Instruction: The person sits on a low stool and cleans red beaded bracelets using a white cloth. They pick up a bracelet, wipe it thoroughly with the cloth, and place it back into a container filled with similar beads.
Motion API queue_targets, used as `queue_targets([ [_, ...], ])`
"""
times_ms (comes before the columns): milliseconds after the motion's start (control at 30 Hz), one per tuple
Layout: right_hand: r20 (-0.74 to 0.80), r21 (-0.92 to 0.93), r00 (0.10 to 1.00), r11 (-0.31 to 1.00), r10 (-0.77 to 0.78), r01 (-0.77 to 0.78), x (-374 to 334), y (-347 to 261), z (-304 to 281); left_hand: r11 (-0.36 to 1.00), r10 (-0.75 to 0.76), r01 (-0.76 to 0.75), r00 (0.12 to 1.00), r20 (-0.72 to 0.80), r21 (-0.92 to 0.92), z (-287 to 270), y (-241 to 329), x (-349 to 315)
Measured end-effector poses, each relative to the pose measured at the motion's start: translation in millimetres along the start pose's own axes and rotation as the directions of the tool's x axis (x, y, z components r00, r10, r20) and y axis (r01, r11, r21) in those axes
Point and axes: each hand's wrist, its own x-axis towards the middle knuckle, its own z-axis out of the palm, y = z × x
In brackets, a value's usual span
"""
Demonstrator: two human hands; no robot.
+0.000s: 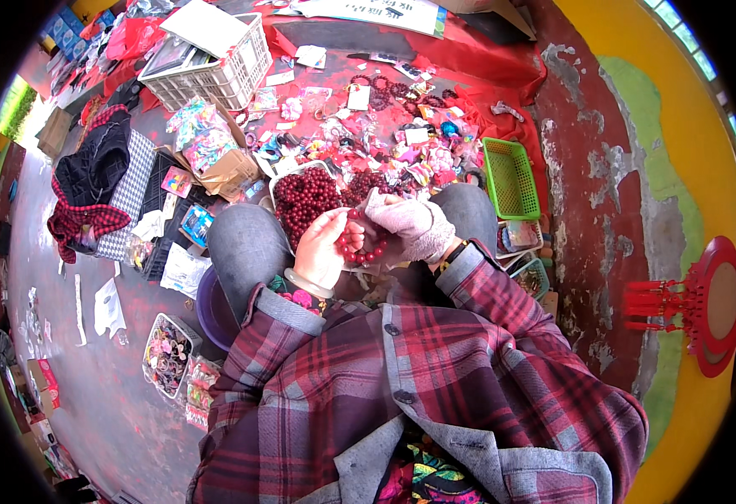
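Observation:
A loop of shiny dark red beads, a bead bracelet (363, 254), hangs between my two hands above my lap. My left hand (321, 252), with a pale bangle at its wrist, pinches the loop's left side. In a greyish-pink fabric glove, my right hand (414, 225) has its fingers closed at the upper right of the beads; its fingertips are partly hidden. Just beyond the left hand, a white basket (276, 178) is heaped with red bead strings (307, 200). More dark red beads (365, 186) lie to its right, behind my hands.
Hair ties and small accessories (418, 155) cover the red cloth ahead. A green basket (511, 178) stands right, a white crate (208, 67) far left. Left of my knee are an open carton (232, 172), a purple basin (214, 315) and a basket of trinkets (169, 354).

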Motion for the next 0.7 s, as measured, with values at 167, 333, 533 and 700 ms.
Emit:
queue_targets([
  [167,-0.104,-0.553,0.987,0.832,-0.122,0.044,-1,-2,1,0.996,-0.086,0.086,0.996,-0.007,0.037,7,2,-3],
  [333,-0.245,-0.898,0.957,0.335,0.159,-0.285,4,20,-6,0.971,-0.130,0.128,0.992,-0.003,0.202,18,1,-6],
  [533,-0.095,-0.787,0.986,0.617,-0.135,0.008,2,20,-13,0.992,-0.058,0.057,0.998,0.009,0.112,8,0,-2],
  [700,0.073,-0.670,0.994,0.735,-0.077,0.106,5,45,-16,0.994,0.004,0.006,0.995,0.097,-0.106,3,3,1],
])
